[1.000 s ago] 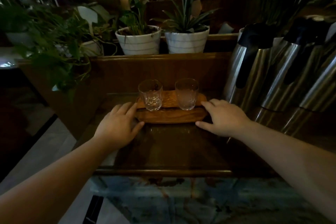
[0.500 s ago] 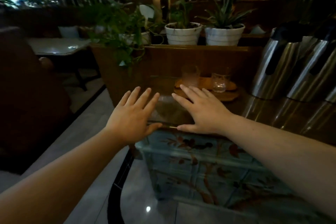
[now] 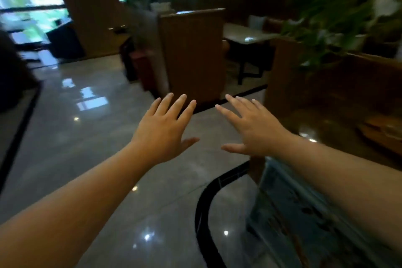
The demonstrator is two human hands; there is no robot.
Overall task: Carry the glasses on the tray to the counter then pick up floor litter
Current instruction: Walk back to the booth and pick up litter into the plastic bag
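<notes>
While outstretched, both hands empty, splayed.

Tray blurred; glasses indistinct

A restaurant dining room with booth seating.

Tall brown wooden booth partitions divide the room, and a pale rectangular dining table stands between cushioned seats. The glossy grey tiled floor with black inlaid border lines mirrors the ceiling lights. Leafy green potted plants top a dark wooden divider, and large bright windows line the far wall.
</notes>
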